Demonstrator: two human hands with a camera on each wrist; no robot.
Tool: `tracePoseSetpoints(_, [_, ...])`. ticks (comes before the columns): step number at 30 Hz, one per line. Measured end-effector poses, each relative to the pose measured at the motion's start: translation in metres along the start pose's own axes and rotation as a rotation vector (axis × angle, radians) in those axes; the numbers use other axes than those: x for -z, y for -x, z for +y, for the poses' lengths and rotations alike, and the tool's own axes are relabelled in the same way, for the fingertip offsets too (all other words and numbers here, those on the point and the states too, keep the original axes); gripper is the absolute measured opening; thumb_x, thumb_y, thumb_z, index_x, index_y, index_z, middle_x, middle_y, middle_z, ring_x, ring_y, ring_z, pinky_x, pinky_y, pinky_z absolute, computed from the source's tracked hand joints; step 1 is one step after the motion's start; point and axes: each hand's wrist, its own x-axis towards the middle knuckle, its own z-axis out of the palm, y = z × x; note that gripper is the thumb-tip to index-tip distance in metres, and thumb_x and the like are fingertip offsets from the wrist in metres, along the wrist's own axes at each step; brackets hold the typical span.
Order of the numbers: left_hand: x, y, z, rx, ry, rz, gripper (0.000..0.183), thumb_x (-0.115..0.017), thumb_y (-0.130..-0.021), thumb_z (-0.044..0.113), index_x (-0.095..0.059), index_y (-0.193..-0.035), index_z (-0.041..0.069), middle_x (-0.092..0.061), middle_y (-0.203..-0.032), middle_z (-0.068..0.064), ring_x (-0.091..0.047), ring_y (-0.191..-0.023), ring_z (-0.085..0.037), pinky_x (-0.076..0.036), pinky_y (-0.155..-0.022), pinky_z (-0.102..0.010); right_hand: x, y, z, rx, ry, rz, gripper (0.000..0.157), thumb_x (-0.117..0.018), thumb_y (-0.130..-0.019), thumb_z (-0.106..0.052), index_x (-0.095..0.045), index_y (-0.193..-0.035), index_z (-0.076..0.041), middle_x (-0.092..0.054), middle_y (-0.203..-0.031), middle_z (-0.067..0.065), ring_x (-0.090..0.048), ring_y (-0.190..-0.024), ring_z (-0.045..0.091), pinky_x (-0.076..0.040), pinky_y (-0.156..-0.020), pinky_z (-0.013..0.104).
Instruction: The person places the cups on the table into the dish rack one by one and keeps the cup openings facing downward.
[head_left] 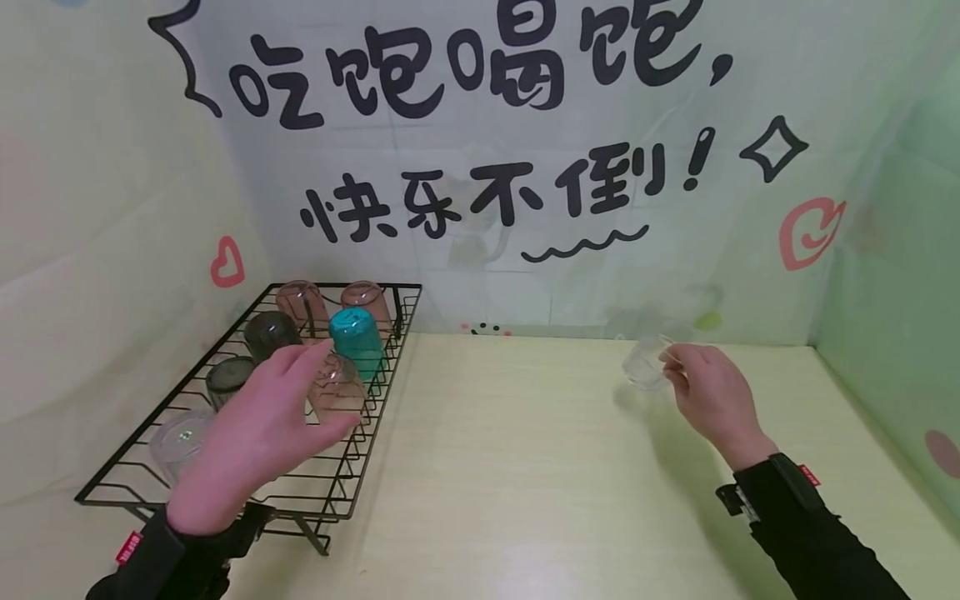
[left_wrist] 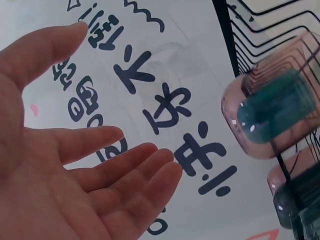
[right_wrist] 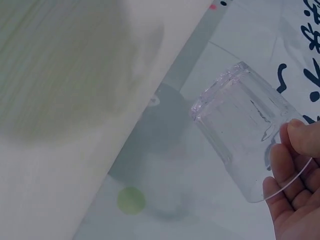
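Note:
At the far right of the table, my right hand (head_left: 716, 400) pinches a clear drinking glass (head_left: 645, 363) by its rim. In the right wrist view the thumb and fingers hold the rim of the glass (right_wrist: 245, 130), and its thick base points away from the hand. My left hand (head_left: 273, 417) hangs over the wire rack with thumb and fingers spread apart and nothing in it. Nearest to it is a pinkish glass (head_left: 337, 392), upside down on the rack. Behind that stands a turquoise glass (head_left: 357, 337). The left forearm and hand hide part of another clear glass (head_left: 178, 442).
The black wire rack (head_left: 352, 467) stands along the left wall on short legs. It also bears a dark glass (head_left: 272, 335), a grey-green glass (head_left: 229, 379) and two pinkish glasses (head_left: 302, 304) at the back. A printed cloth (head_left: 480, 250) hangs behind the pale table (head_left: 510, 467).

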Motion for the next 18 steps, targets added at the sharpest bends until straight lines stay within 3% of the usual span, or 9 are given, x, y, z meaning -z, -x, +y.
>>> tracePoseSetpoints(6, [-0.006,-0.003,0.006,-0.039,0.002,0.01,0.091,-0.08,-0.08,0.042,-0.037,-0.15,0.001,-0.043,-0.141,-0.026,-0.045,-0.124,-0.046,-0.048,-0.088,-0.065,0.002,-0.005,-0.017,-0.002,-0.06,0.041,0.026,-0.076,-0.075,0.014,-0.064,-0.093,-0.001,-0.068,-0.088,0.014,-0.06,-0.085,0.037,-0.049,-0.072,0.05])
tracePoseSetpoints(11, [-0.008,-0.008,0.012,-0.069,0.021,0.034,0.091,-0.081,-0.08,0.041,-0.038,-0.15,0.001,-0.046,-0.138,-0.023,-0.048,-0.121,-0.041,-0.05,-0.089,-0.06,0.005,-0.009,-0.033,0.004,-0.106,0.065,0.028,-0.076,-0.076,0.014,-0.064,-0.097,0.0,-0.068,-0.088,0.013,-0.06,-0.087,0.037,-0.048,-0.078,0.051])
tracePoseSetpoints(18, [-0.012,-0.012,0.025,-0.097,0.056,0.048,0.09,-0.08,-0.081,0.041,-0.037,-0.151,0.003,-0.044,-0.143,-0.023,-0.045,-0.127,-0.041,-0.05,-0.09,-0.06,0.006,-0.013,-0.051,0.022,-0.179,0.12,0.029,-0.075,-0.076,0.016,-0.064,-0.099,0.001,-0.067,-0.089,0.013,-0.06,-0.087,0.034,-0.045,-0.082,0.046])
